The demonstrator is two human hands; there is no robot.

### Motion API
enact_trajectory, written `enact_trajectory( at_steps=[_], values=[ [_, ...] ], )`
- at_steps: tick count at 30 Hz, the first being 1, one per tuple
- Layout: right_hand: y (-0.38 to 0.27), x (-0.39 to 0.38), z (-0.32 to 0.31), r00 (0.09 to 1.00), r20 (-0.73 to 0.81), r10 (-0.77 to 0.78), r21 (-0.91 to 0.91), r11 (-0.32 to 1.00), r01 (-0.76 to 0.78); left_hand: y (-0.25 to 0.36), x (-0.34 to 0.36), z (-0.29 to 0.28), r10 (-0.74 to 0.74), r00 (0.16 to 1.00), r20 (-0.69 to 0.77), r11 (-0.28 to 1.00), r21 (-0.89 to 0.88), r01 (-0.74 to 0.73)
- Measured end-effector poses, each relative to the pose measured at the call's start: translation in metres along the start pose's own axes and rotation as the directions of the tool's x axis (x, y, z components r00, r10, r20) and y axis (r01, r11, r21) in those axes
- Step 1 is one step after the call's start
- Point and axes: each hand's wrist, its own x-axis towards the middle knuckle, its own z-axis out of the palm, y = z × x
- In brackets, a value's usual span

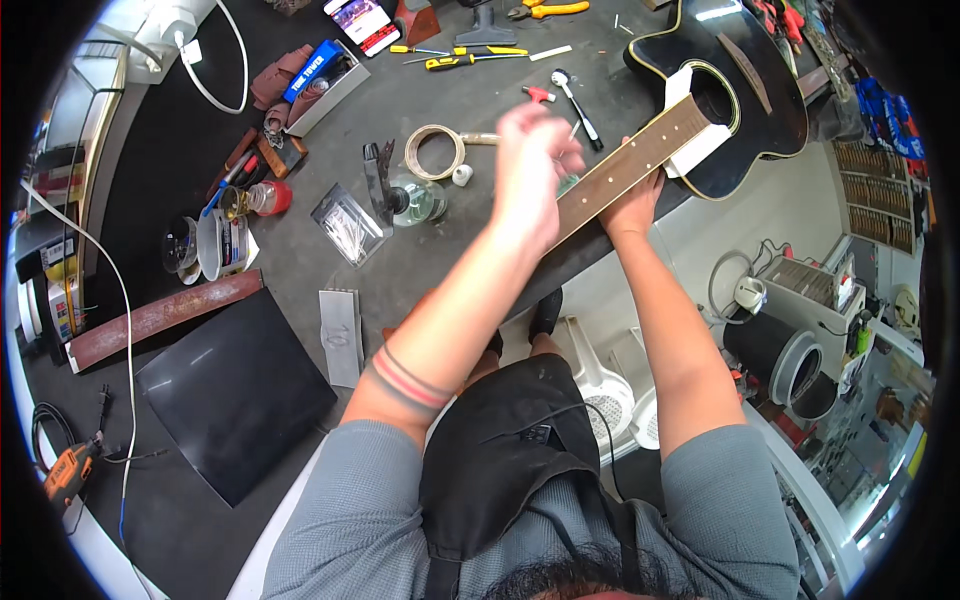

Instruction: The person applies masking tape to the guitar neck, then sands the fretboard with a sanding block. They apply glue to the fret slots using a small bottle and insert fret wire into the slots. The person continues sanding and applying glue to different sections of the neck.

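Note:
A black cutaway acoustic guitar (768,128) lies at the upper right, its brown fretboard (640,153) slanting down toward the middle. No strings show on it. White sheets (698,150) flank the fretboard where it meets the body, beside the soundhole. My right hand (632,208) is wrapped round the neck from beneath, with most of its fingers hidden. Above the neck's left side hovers my left hand (535,160), its curled fingers smeared by motion. A small pale green patch shows beside it; I cannot make out what it is. A masking tape roll (410,152) lies left of that hand.
Beyond my left hand lie a ratchet (577,110), a red-handled tool (539,94), screwdrivers (450,62) and pliers (550,10). A spray bottle (418,200) stands left, near a small plastic packet (350,225). A black sheet (237,395) covers the lower left bench.

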Motion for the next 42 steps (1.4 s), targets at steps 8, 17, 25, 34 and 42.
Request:
enact_trajectory(
  at_steps=[8, 17, 25, 34, 42],
  values=[
    [-0.005, 0.003, -0.012, 0.996, 0.089, -0.002, 0.020, 1.000, 0.000, 0.009, -0.087, -0.086, 0.369, 0.827, 0.424, 0.014, 0.887, -0.461],
    [-0.005, 0.006, -0.011, 0.988, 0.154, 0.000, 0.033, 0.999, -0.005, 0.074, -0.084, -0.154, 0.232, 0.905, -0.357, -0.016, 0.929, 0.371],
    [-0.010, 0.005, -0.019, 0.984, 0.178, -0.021, 0.029, 0.999, 0.016, 0.048, -0.029, -0.188, 0.264, 0.964, -0.013, 0.425, 0.899, -0.104],
    [-0.005, 0.002, -0.007, 0.989, 0.147, -0.004, -0.005, 1.000, 0.005, 0.090, 0.041, -0.214, 0.683, 0.728, -0.057, 0.373, 0.885, -0.280],
    [-0.002, 0.005, 0.005, 0.999, 0.052, -0.006, -0.053, 0.999, 0.008, 0.083, 0.044, -0.238, 0.729, 0.685, 0.002, 0.291, 0.904, -0.313]
  ],
)
